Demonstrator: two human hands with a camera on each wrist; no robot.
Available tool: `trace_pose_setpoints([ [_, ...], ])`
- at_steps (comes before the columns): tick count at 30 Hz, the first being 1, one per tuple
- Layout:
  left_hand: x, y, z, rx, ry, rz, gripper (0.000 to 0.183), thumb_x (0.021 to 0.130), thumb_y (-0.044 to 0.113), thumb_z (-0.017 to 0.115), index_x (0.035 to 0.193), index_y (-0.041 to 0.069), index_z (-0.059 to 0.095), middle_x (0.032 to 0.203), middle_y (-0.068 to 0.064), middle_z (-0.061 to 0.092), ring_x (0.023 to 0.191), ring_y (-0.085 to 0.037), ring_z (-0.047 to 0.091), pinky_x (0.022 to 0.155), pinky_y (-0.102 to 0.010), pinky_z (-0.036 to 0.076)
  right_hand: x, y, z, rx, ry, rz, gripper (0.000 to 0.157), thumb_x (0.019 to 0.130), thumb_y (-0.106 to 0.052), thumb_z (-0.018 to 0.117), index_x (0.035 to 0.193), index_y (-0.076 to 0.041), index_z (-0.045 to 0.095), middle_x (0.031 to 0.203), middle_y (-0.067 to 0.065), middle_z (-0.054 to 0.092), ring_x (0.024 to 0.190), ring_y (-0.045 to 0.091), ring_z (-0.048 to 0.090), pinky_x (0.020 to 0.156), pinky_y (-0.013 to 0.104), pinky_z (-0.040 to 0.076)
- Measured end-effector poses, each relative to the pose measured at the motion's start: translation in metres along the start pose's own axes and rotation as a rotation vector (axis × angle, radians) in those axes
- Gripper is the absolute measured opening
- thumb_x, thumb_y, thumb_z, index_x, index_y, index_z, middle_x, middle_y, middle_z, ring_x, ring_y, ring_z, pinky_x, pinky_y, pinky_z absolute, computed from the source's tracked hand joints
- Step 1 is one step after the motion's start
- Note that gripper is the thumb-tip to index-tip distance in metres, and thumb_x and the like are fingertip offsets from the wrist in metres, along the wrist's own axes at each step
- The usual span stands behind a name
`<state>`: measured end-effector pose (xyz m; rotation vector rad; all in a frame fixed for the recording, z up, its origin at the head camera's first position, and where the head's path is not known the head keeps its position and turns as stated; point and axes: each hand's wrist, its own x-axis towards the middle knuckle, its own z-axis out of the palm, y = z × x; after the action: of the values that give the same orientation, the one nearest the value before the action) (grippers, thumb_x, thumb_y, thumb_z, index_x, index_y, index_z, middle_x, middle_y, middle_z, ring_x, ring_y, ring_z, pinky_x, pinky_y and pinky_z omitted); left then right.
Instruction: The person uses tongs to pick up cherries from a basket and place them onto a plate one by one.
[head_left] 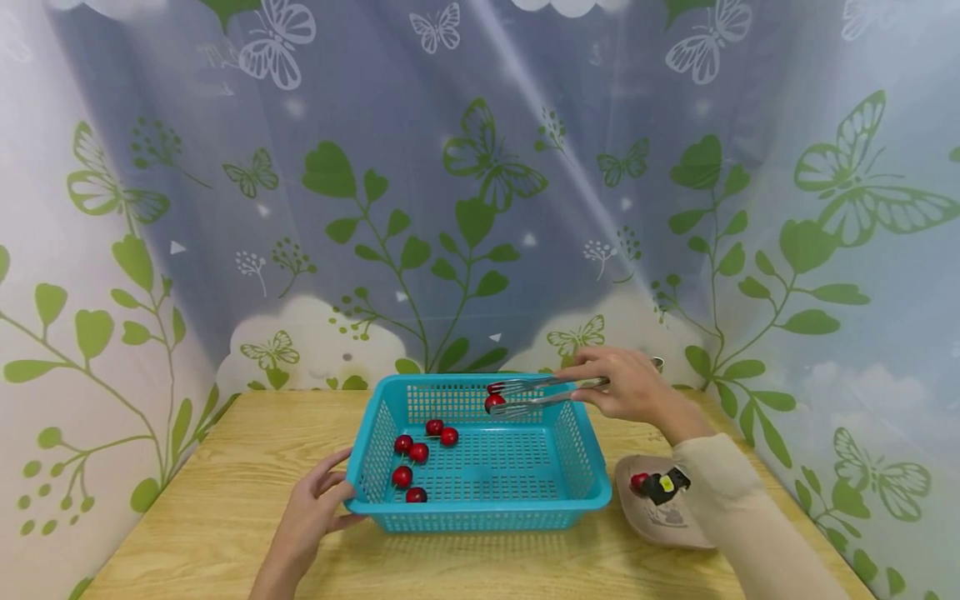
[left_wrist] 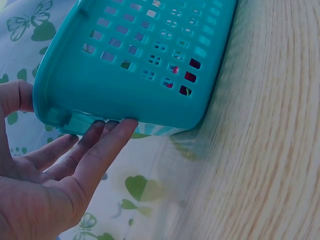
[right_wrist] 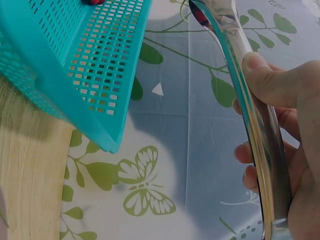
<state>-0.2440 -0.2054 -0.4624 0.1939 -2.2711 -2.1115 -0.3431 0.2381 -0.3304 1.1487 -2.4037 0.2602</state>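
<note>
In the head view, a blue perforated plastic basket [head_left: 480, 506] holds several dark red cherries [head_left: 418, 452] on its left side. My left hand [head_left: 315, 500] grips the basket's left rim near the front corner; in the left wrist view its fingers [left_wrist: 107, 150] press the outer wall. My right hand [head_left: 618, 383] holds metal tongs [right_wrist: 257, 130] above the basket's right half. A red cherry [head_left: 494, 403] sits at the tongs' tips, with another bit of red just above it. In the right wrist view, dark red [right_wrist: 198, 14] shows between the tong arms.
A pale dish [head_left: 652, 529] stands right of the basket, partly hidden by my right sleeve [head_left: 738, 500], with a red cherry [head_left: 639, 482] in it. A small black object with a yellow mark [head_left: 666, 485] appears over the dish. Behind the wooden table [head_left: 202, 508] hangs a butterfly-patterned curtain [head_left: 420, 275].
</note>
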Motion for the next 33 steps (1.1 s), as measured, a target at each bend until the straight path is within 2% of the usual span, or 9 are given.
trace_pose_setpoints([
  [2,0.0,0.0,0.0,0.0,-0.001,0.001,0.062,0.093,0.004,0.056,0.154,0.011,0.046,0.128,-0.021,0.067,0.11,-0.032,0.07,0.084,-0.049,0.067,-0.004,0.001,-0.001,-0.005,0.015,-0.001,0.033,0.085,-0.022,0.082,0.119,-0.025,0.08,0.099,-0.005,0.069,0.067,0.005,0.052,0.045,0.013,0.028],
  [6,0.0,-0.001,0.0,0.005,0.0,0.001,0.062,0.093,0.004,0.056,0.154,0.011,0.046,0.128,-0.021,0.066,0.11,-0.032,0.07,0.084,-0.049,0.067,-0.013,0.004,-0.004,-0.003,0.03,0.005,0.033,0.085,-0.019,0.082,0.117,-0.024,0.08,0.096,-0.004,0.069,0.067,0.004,0.05,0.046,0.013,0.029],
  [15,0.001,-0.003,0.0,0.005,-0.004,0.002,0.063,0.093,0.005,0.055,0.154,0.011,0.045,0.133,-0.024,0.062,0.108,-0.03,0.07,0.085,-0.05,0.067,-0.027,0.01,-0.009,-0.008,0.059,-0.021,0.036,0.084,-0.014,0.082,0.119,-0.022,0.079,0.1,-0.002,0.071,0.066,0.007,0.054,0.047,0.013,0.031],
  [23,0.0,-0.002,0.0,0.013,-0.003,0.007,0.062,0.092,0.004,0.055,0.153,0.011,0.047,0.135,-0.025,0.058,0.107,-0.03,0.07,0.084,-0.049,0.067,-0.037,0.014,-0.011,-0.036,0.068,-0.002,0.037,0.082,-0.016,0.085,0.117,-0.024,0.08,0.102,-0.002,0.072,0.07,0.007,0.055,0.049,0.013,0.034],
  [33,0.002,-0.001,0.0,0.015,-0.015,0.021,0.062,0.093,0.003,0.055,0.153,0.01,0.046,0.144,-0.025,0.051,0.11,-0.029,0.068,0.083,-0.045,0.068,-0.042,0.017,-0.013,-0.046,0.091,-0.02,0.036,0.08,-0.013,0.085,0.115,-0.023,0.081,0.101,-0.003,0.071,0.066,0.001,0.048,0.047,0.013,0.029],
])
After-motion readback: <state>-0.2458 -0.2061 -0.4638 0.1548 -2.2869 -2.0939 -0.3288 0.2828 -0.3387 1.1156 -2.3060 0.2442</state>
